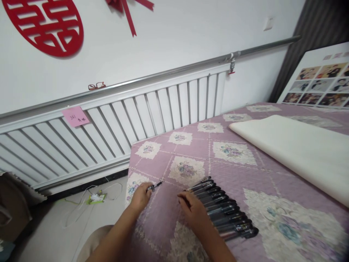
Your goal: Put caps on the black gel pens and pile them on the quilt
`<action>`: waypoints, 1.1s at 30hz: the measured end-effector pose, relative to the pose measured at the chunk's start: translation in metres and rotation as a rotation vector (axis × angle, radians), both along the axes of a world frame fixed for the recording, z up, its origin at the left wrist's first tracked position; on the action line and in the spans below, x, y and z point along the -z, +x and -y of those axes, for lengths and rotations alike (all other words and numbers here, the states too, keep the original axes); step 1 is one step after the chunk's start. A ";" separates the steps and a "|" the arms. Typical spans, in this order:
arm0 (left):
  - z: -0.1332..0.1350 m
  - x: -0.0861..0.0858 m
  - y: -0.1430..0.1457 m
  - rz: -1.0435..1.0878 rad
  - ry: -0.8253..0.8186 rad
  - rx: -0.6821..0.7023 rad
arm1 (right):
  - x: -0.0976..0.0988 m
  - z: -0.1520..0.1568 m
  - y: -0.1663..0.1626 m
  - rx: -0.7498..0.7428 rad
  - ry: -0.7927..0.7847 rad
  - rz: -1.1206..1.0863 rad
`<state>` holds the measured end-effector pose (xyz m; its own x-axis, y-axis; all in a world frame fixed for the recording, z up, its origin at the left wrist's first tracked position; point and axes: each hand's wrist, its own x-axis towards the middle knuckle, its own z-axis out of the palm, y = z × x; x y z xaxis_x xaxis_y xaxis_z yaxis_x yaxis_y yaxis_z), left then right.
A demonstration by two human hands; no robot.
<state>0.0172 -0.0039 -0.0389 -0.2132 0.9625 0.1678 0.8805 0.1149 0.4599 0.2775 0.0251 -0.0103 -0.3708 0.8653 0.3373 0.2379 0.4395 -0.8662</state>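
My left hand (pixel 141 196) is closed around a dark pen (pixel 158 185), whose end sticks out to the right over the bedspread. To the right, my right hand (pixel 193 209) hovers by the row of pens, its fingers loosely bent and the thumb a little apart, with nothing visible between them. Beside it lies a slanting row of several black-capped pens (pixel 223 209) packed side by side, their caps pointing right. My right hand and forearm cover the left ends of some of these pens.
Beneath everything is a purple floral bedspread (pixel 199 147). A folded cream sheet (pixel 294 145) lies on the right. Behind the bed edge runs a white radiator (pixel 163 109) bearing a pink note (pixel 75 116). A power strip (pixel 96 198) with cables sits on the floor, left.
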 end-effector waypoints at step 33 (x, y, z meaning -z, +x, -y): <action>0.059 0.013 0.009 -0.004 0.172 -0.111 | 0.007 0.055 -0.073 -0.327 0.272 0.661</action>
